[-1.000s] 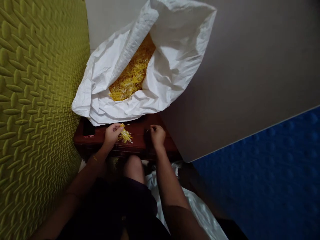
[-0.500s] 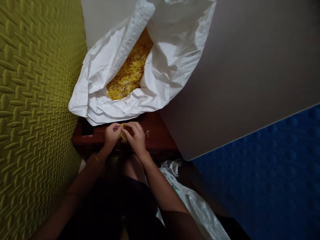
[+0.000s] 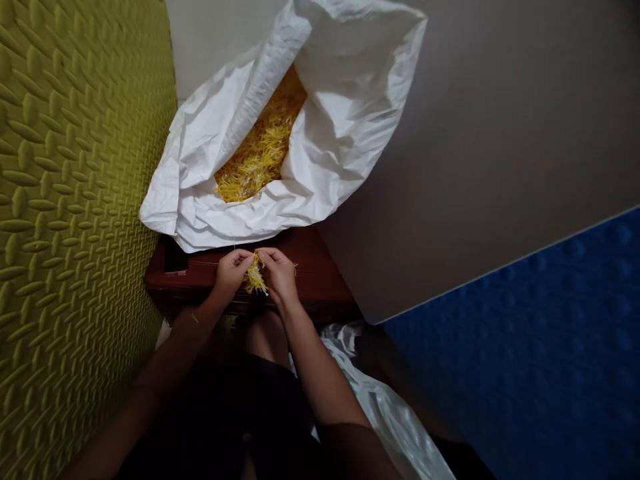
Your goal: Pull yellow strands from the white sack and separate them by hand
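Yellow strands (image 3: 256, 277), white sack (image 3: 350, 87), green foam mat (image 3: 75, 200)

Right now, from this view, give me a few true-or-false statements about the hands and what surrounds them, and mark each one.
The left hand and the right hand both pinch a bundle of yellow-and-white strands. True.

The white sack is tied shut. False: its mouth is open, showing a heap of strands inside.

The bundle is held above a reddish-brown wooden surface. True.

The right hand rests on the blue dimpled mat. False: it is at the bundle, well apart from that mat.
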The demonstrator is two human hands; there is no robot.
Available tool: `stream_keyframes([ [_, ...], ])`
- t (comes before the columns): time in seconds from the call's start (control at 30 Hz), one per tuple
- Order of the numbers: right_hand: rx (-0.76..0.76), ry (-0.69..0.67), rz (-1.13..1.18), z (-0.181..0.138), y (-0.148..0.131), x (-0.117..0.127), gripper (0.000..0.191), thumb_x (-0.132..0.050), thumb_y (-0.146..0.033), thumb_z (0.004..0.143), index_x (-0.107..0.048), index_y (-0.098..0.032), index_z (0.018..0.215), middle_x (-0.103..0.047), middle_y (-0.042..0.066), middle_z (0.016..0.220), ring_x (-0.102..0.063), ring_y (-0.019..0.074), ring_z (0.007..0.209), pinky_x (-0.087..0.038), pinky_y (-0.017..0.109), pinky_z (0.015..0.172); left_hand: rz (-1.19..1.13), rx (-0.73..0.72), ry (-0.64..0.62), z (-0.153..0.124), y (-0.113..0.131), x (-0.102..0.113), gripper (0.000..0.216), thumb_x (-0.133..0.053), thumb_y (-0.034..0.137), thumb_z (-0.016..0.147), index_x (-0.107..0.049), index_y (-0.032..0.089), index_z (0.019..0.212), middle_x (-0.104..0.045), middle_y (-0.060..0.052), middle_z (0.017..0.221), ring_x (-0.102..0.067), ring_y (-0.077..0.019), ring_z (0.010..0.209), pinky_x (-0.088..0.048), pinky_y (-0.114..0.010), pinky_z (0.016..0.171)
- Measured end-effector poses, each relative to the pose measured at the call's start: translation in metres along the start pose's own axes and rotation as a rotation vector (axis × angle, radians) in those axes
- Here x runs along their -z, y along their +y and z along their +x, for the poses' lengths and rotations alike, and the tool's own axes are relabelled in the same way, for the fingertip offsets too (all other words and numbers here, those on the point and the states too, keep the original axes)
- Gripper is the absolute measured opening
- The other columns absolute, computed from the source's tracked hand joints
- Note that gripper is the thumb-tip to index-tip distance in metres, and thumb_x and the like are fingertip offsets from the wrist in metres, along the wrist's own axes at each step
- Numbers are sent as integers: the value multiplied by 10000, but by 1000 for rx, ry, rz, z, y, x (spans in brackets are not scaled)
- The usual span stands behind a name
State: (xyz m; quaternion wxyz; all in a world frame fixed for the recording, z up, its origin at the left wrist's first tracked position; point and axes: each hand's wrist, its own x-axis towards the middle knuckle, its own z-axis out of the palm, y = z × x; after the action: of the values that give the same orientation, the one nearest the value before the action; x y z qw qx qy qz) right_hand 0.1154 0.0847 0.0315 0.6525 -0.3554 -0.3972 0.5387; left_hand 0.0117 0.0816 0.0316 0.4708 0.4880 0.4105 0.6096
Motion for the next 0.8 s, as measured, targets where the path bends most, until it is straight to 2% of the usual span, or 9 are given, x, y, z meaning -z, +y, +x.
stream_keyframes([
  [0.13,-141,16,192,2,0,0,191,-761,-301,553,-660,-189,670,-612,-40,641,-521,78,568,-429,211,565,-66,25,-1,0,2,-5,146,-643,264,629,-605,135,683,-586,11,627,-505,-81,569,-402,-206,562],
  [0.33,-132,43,232,1,-2,2,186,-774,-281,546,-660,-188,660,-615,-38,653,-539,73,590,-452,195,569,-91,45,-15,-1,2,-10,151,-646,270,634,-593,139,686,-580,17,614,-498,-79,554,-392,-204,546],
  [0.5,-156,25,235,13,12,8,195,-765,-283,550,-655,-188,680,-628,-17,653,-562,100,597,-498,241,596,-122,98,-24,0,3,-10,186,-671,293,625,-576,144,683,-568,21,616,-493,-77,559,-396,-211,560],
  [0.6,-118,127,181,38,17,31,176,-732,-307,591,-617,-191,656,-608,-12,603,-564,114,568,-519,294,619,-191,155,-32,-2,5,-3,214,-687,312,627,-572,155,715,-562,20,639,-478,-68,542,-387,-212,547],
  [0.7,-8,296,76,64,21,70,176,-656,-355,662,-589,-194,681,-583,-25,587,-559,112,566,-513,313,655,-241,190,26,-4,6,8,250,-694,347,637,-567,163,749,-536,26,630,-443,-55,504,-364,-211,511],
  [0.8,188,418,-463,77,28,106,231,-557,-352,711,-631,-151,798,-626,22,679,-575,142,624,-488,336,681,-308,201,119,-2,5,17,276,-693,366,652,-545,163,764,-504,43,599,-437,-51,489,-362,-210,508],
])
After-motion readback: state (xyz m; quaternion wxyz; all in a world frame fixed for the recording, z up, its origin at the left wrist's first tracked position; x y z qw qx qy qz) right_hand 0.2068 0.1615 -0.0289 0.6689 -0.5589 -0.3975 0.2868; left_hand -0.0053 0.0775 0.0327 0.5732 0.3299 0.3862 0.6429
